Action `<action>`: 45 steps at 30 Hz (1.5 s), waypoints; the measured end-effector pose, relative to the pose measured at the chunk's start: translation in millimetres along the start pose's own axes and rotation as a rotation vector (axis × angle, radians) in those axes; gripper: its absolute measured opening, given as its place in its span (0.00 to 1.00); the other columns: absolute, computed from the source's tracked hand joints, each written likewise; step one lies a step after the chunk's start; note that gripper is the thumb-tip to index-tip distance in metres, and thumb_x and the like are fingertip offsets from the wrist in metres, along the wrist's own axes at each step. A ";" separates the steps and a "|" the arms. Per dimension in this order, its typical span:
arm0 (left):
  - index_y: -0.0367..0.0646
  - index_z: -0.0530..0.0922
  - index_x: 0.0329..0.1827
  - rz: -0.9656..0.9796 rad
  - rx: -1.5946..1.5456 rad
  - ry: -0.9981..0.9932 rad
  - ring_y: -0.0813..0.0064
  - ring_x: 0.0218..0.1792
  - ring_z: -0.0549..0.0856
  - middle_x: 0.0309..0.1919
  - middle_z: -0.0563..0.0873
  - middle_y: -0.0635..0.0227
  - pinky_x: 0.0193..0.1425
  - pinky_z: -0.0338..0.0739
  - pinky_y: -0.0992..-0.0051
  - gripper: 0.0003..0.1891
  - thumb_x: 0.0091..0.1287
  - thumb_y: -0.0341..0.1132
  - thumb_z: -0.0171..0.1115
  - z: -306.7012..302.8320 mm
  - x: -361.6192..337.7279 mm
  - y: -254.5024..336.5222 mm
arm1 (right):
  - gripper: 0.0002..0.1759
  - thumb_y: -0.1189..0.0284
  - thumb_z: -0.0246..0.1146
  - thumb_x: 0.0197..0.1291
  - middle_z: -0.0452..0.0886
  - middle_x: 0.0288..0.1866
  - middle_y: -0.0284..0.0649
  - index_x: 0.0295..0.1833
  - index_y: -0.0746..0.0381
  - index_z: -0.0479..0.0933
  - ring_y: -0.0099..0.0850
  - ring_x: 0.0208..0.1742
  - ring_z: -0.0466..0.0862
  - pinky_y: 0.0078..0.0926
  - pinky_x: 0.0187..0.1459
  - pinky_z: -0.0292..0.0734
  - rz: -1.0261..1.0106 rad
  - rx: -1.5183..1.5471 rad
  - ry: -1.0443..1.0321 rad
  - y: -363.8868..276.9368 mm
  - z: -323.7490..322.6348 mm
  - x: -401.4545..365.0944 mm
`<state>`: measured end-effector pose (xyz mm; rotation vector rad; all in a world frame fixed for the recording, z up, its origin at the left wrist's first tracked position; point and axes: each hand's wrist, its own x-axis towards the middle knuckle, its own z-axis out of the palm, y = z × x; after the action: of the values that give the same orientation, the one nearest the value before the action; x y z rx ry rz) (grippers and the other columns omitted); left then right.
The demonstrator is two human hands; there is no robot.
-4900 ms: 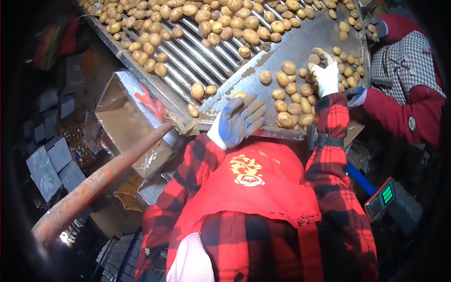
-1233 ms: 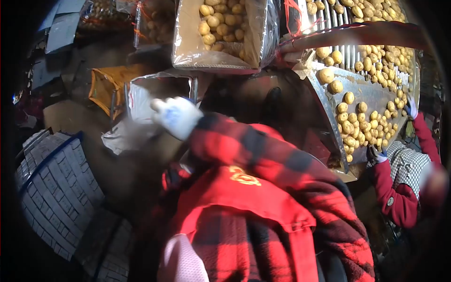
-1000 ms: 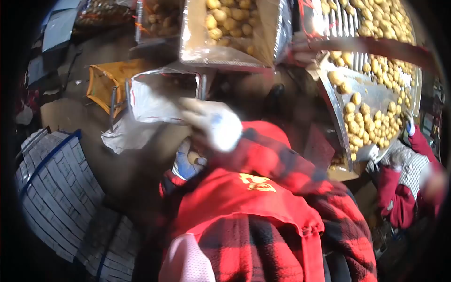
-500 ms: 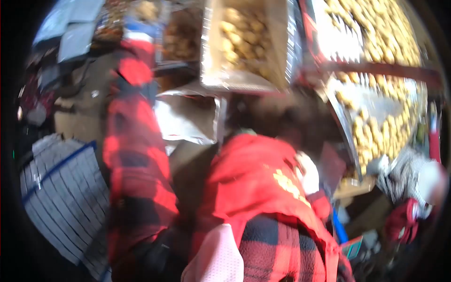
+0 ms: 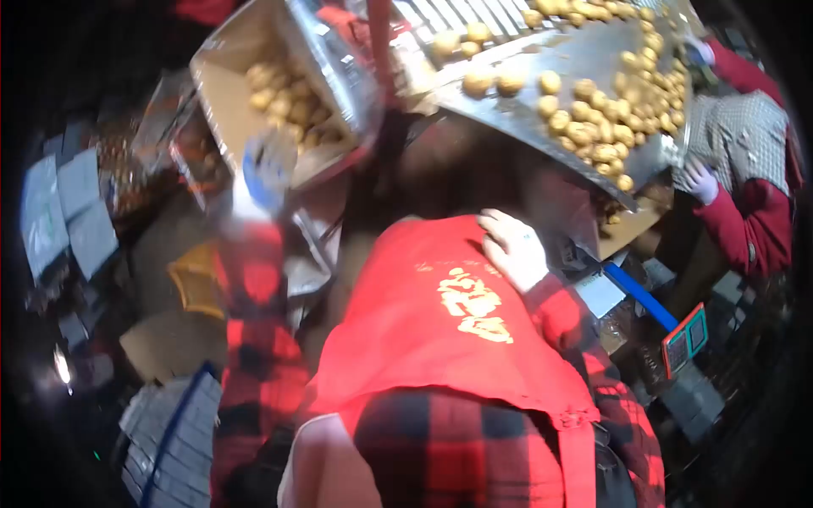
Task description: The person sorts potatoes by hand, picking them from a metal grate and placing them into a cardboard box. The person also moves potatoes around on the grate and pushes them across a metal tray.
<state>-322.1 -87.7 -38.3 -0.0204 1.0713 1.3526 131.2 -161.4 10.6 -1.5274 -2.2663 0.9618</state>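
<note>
Left hand: the blue-and-white gloved left hand (image 5: 267,165) is raised just beside the box; it is blurred, so its grip cannot be told.
Right hand: the white-gloved right hand (image 5: 512,250) is laid open on the red cloth apron (image 5: 423,339), nothing held.
Box: the plastic-lined cardboard box (image 5: 220,68) is filled with yellow potatoes (image 5: 284,97).
Counter: more potatoes are spread on the grey metal counter (image 5: 508,127).

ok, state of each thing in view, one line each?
cardboard box: open, part-filled with potatoes.
left hand: gloved, at the box's edge, blurred; grip unclear.
right hand: gloved, flat on the red apron, empty.
metal sorting tray: loaded with potatoes.
scale display: lit.
</note>
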 end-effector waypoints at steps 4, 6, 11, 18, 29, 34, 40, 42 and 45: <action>0.39 0.70 0.75 0.203 0.847 -0.191 0.63 0.69 0.79 0.72 0.77 0.55 0.72 0.76 0.65 0.27 0.80 0.45 0.56 5.6 -18.1 -79.6 | 0.15 0.70 0.64 0.59 0.83 0.52 0.47 0.50 0.63 0.82 0.49 0.53 0.83 0.43 0.55 0.78 -0.254 -0.124 0.356 0.8 -32.3 56.5; 0.38 0.72 0.73 -0.127 0.544 -0.081 0.67 0.62 0.84 0.68 0.80 0.57 0.61 0.82 0.70 0.25 0.80 0.45 0.57 100.6 -55.6 -119.1 | 0.19 0.67 0.64 0.60 0.80 0.60 0.45 0.56 0.59 0.81 0.47 0.60 0.79 0.48 0.64 0.72 -0.233 -0.238 0.484 17.6 -43.7 105.3; 0.34 0.76 0.69 0.071 0.562 -0.355 0.69 0.59 0.84 0.59 0.85 0.58 0.59 0.80 0.76 0.20 0.79 0.34 0.59 199.3 -29.0 -160.2 | 0.23 0.61 0.60 0.63 0.77 0.65 0.42 0.63 0.51 0.81 0.46 0.67 0.75 0.55 0.72 0.62 -0.143 -0.408 0.390 86.2 -29.5 195.9; 0.44 0.83 0.61 0.523 1.355 -0.270 0.69 0.59 0.84 0.56 0.88 0.61 0.65 0.75 0.69 0.15 0.75 0.33 0.58 226.6 33.0 -184.9 | 0.24 0.59 0.60 0.65 0.76 0.70 0.43 0.65 0.49 0.80 0.52 0.73 0.71 0.60 0.73 0.61 0.107 -0.307 0.615 137.9 -117.7 146.1; 0.42 0.84 0.59 0.735 1.535 -0.061 0.61 0.58 0.86 0.55 0.88 0.57 0.66 0.77 0.66 0.15 0.71 0.30 0.61 251.0 17.1 -194.3 | 0.29 0.62 0.62 0.64 0.73 0.73 0.45 0.71 0.51 0.74 0.49 0.75 0.69 0.59 0.74 0.58 0.188 -0.339 0.156 162.5 -160.7 158.2; 0.41 0.85 0.56 0.835 1.592 -0.019 0.57 0.60 0.85 0.56 0.87 0.55 0.67 0.77 0.63 0.14 0.69 0.31 0.62 246.5 19.1 -200.1 | 0.31 0.60 0.64 0.61 0.73 0.73 0.44 0.71 0.53 0.74 0.47 0.71 0.71 0.51 0.71 0.63 0.213 -0.427 0.339 155.8 -210.3 217.2; 0.40 0.84 0.57 0.804 1.631 -0.099 0.53 0.58 0.85 0.54 0.87 0.52 0.66 0.77 0.62 0.14 0.69 0.31 0.64 244.2 17.2 -192.5 | 0.29 0.60 0.63 0.61 0.73 0.72 0.45 0.69 0.51 0.75 0.52 0.73 0.69 0.60 0.73 0.59 -0.208 -0.510 0.390 140.3 -153.6 317.8; 0.41 0.85 0.56 0.795 1.651 -0.102 0.54 0.58 0.85 0.55 0.87 0.53 0.65 0.78 0.62 0.15 0.68 0.35 0.65 241.2 16.1 -189.1 | 0.33 0.57 0.65 0.61 0.69 0.75 0.46 0.72 0.50 0.72 0.53 0.78 0.63 0.65 0.77 0.50 -0.182 -0.527 0.346 153.6 -123.1 332.6; 0.41 0.85 0.56 0.760 1.635 -0.150 0.53 0.59 0.85 0.56 0.86 0.53 0.66 0.77 0.63 0.16 0.68 0.36 0.65 238.5 13.7 -182.9 | 0.30 0.64 0.65 0.60 0.70 0.76 0.43 0.70 0.48 0.75 0.50 0.79 0.64 0.67 0.78 0.50 -0.104 -0.565 0.245 181.6 -117.7 295.9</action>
<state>-37.3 6.3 -15.1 1.7793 1.8453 0.6791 201.8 190.7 -62.8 -1.5902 -2.5181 0.0852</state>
